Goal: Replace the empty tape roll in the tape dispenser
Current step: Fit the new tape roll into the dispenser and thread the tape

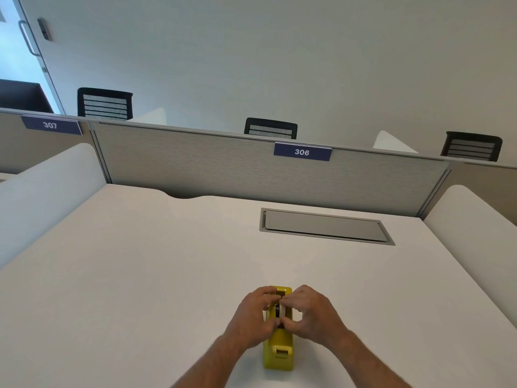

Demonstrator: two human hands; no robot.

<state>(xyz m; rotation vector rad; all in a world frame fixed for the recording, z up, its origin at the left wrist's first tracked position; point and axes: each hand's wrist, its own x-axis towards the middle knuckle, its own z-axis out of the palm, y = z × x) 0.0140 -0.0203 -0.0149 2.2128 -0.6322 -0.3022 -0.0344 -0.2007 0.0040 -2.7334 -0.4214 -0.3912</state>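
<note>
Tape dispenser (278, 348) on desk (140, 275), between left hand (253, 317), right hand (313, 312).

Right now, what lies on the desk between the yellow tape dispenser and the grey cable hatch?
Nothing: in the head view, the white desk is bare between the tape dispenser and the cable hatch.

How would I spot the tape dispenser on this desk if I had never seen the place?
Find the white desk under the partition sign reading 306. At its near edge, in line with the grey cable hatch, the left hand and right hand meet over the tape dispenser. It is the only yellow thing here, a narrow block with a roll in its top.
</note>
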